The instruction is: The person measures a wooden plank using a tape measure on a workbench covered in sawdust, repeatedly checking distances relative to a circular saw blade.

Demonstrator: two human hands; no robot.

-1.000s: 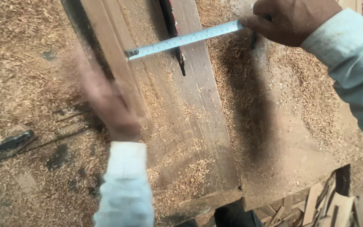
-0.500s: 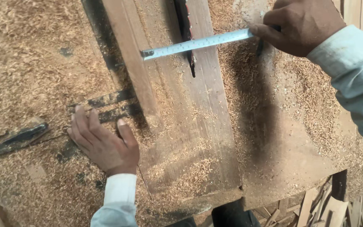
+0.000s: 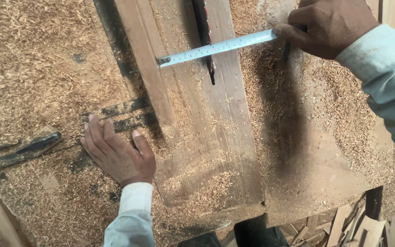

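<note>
Across saw table [image 3: 298,151] | right hand [image 3: 332,25] grip holds tape [image 3: 216,46], tip pointing left | left hand [image 3: 117,153] flat

The tape [image 3: 218,47] is pale silver-white with fine dark ticks. The board [image 3: 216,151] is dull brown, streaked with grain. Sawdust [image 3: 33,59] is golden tan and speckled everywhere. The blade [image 3: 203,23] is near black with small red marks along it. Both sleeves [image 3: 385,68] are light blue-white. Black patches show on the bench [image 3: 124,109] through the dust.

Sawdust [image 3: 28,59] blankets the bench; wood offcuts [image 3: 348,224] lie below its edge.
</note>
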